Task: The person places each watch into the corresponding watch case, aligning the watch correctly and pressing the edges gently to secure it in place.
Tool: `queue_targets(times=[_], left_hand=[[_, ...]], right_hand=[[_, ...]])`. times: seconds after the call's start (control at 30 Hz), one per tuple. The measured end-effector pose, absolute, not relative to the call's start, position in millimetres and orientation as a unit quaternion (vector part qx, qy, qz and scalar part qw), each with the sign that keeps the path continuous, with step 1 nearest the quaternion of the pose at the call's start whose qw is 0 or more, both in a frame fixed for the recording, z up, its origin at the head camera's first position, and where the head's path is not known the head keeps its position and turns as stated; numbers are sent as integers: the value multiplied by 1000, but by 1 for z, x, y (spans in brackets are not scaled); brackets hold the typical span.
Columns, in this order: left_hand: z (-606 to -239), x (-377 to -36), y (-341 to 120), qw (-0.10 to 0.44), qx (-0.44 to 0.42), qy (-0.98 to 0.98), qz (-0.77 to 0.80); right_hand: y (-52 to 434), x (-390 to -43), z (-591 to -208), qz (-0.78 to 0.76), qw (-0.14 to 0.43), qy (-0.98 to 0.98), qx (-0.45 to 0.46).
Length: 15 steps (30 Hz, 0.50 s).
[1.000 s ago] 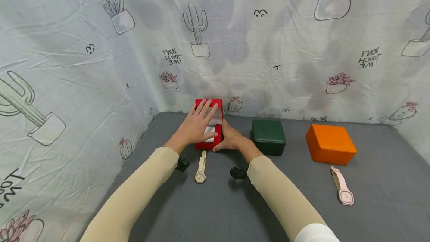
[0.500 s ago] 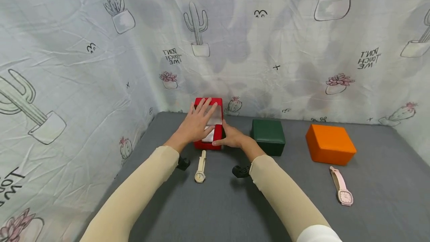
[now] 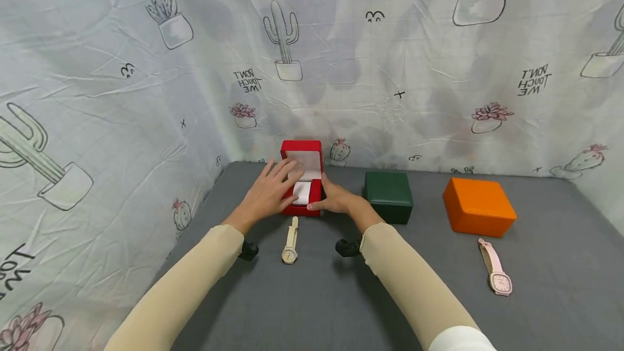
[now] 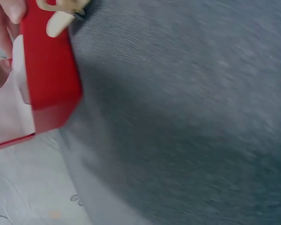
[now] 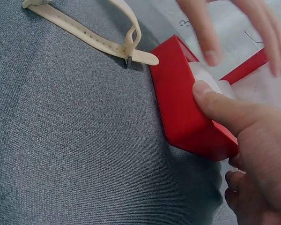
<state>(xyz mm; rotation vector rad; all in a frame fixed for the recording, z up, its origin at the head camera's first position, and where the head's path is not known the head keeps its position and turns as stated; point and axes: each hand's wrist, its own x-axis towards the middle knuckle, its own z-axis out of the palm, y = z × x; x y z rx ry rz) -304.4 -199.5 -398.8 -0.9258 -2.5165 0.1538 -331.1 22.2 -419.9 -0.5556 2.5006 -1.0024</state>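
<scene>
The small red hinged box stands open at the back left of the grey cloth-covered table, close to the corner where the two hanging cactus-print sheets meet. Its lid stands upright, showing a pale lining, and a white cushion sits in the base. The right hand grips the box at its right side: in the right wrist view the thumb lies over the front rim against the cushion while the other fingers curl beside the box wall. The left hand hovers over the box's left half with fingers straight and spread, holding nothing; whether its fingertips touch the box cannot be told.

Just in front of the box lies a cream strap watch, its strap end close to the box's front edge and its dial toward the person. To the right, a little apart from the right hand, sits a closed dark green box; further right, well apart, a closed orange box has a pink strap watch lying before it. Bare grey cloth stretches across the near half of the table, between and in front of the two watches.
</scene>
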Motion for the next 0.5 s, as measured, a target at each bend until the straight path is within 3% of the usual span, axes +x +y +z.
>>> queue_targets(times=[0.17, 0.5], left_hand=[[-405, -304, -200, 148, -353, -923, 30], [-396, -311, -189, 0, -300, -954, 2]], right_hand=[[23, -330, -419, -332, 201, 903, -181], [21, -323, -414, -351, 199, 895, -191]])
